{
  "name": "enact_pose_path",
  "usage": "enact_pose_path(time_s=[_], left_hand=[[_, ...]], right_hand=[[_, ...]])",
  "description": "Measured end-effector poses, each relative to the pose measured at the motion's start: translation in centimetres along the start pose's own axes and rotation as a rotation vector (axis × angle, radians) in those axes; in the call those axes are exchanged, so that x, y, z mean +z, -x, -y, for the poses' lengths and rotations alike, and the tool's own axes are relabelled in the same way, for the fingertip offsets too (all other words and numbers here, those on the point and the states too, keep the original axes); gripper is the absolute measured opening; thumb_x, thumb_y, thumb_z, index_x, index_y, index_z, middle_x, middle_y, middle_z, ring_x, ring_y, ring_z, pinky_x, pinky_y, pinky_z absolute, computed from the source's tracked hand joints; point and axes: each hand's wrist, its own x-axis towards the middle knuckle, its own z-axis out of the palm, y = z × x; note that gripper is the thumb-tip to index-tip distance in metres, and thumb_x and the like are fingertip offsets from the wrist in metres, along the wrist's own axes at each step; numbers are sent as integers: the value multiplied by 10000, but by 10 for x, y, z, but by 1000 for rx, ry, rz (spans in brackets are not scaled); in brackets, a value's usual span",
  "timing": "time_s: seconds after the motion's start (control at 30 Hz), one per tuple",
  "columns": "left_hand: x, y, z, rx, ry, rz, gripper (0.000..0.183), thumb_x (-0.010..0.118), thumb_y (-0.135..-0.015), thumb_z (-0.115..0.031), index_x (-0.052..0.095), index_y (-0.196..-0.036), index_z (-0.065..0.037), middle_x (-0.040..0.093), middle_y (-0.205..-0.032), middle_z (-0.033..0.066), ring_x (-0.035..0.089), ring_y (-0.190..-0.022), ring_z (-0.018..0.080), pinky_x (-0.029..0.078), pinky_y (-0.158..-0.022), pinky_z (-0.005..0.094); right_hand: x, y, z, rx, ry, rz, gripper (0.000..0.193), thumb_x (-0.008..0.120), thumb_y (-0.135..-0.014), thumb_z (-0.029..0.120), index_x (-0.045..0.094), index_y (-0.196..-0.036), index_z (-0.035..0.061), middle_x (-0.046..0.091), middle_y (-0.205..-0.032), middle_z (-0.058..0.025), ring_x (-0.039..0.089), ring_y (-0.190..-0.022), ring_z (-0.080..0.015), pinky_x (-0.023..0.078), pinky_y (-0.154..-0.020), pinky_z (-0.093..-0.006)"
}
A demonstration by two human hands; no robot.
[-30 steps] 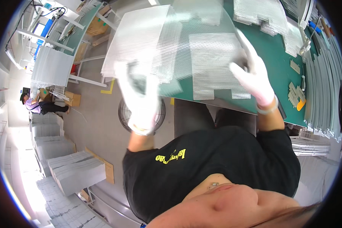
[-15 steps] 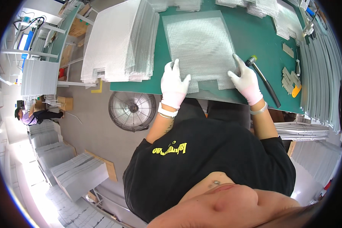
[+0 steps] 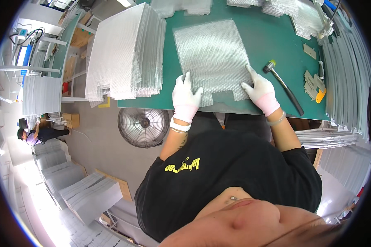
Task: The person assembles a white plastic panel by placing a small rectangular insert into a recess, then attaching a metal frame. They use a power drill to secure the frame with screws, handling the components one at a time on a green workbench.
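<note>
On the green tabletop in front of me lies a silvery, translucent mesh sheet [image 3: 212, 53] with notched corners along its near edge. It may be more than one layer; I cannot tell. My left hand [image 3: 186, 95], in a white glove with a pink cuff, holds its near left edge, fingers along the side and thumb over the corner. At the near right edge my right hand [image 3: 260, 91], gloved alike, grips the sheet with the thumb on top and the forefinger along the side. The undersides of both hands are hidden.
A tall stack of mesh sheets [image 3: 117, 53] stands at the left. A mallet [image 3: 285, 87] lies right of my right hand, near flat beige pieces [image 3: 312, 85] and a yellow-ended tool [image 3: 320, 95]. Long grey strips [image 3: 348, 82] line the right. A floor fan [image 3: 144, 125] stands below.
A clear margin that stuck out past the sheet's far and right edges is no longer plain to see. Both hands stay at the near edges. The view has shifted a little.
</note>
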Motion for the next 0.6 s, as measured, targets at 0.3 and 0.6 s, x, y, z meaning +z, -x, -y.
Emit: enact_pose_path(time_s=[0.3,0.6], left_hand=[[-5,-3,3,18,39,28,697,808,-809,-270,559,-1395,13,564,-1323,252,590,-1189,404,507,-1006,446],[-4,-6,5,-48,12,68,717,834,-774,-321,584,-1392,-59,527,-1368,218,572,-1207,391,501,-993,467]], right_hand=[[0,3,-3,-40,0,-17,615,693,-912,316,517,-1443,61,687,-1089,-179,675,-980,-370,550,-856,-440],[-22,-3,3,-29,40,101,541,682,-916,350,592,-1368,67,694,-1037,-174,675,-973,-366,543,-869,-444]])
